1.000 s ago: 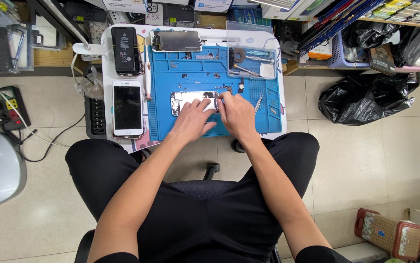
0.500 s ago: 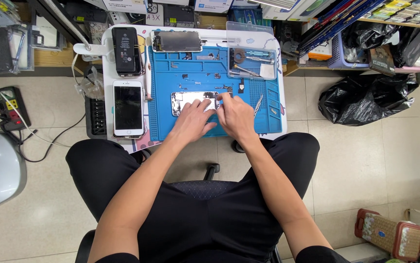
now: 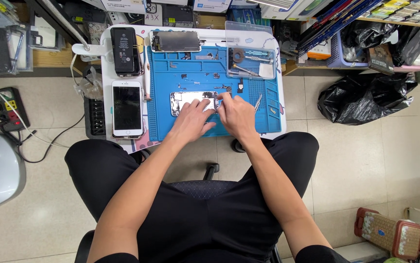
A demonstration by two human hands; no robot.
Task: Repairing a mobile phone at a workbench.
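Note:
An opened phone body (image 3: 183,100) with bare metal insides lies on a blue repair mat (image 3: 171,73). My left hand (image 3: 194,118) rests on its lower right part, fingers spread and pressing it down. My right hand (image 3: 235,113) sits at the phone's right end, fingertips pinched together over that edge; whether a small tool or part is in them is too small to tell. Tweezers (image 3: 258,102) lie on the mat just right of my right hand.
A white phone with a dark screen (image 3: 127,108) and a black phone (image 3: 124,49) lie left of the mat on the small white table (image 3: 282,114). A detached screen (image 3: 175,41) and a clear tray of tools (image 3: 251,63) sit at the mat's far edge. A black bag (image 3: 361,97) lies on the floor to the right.
My right hand's fingertips have shifted slightly at the phone's right end. My left hand stays pressed on the phone.

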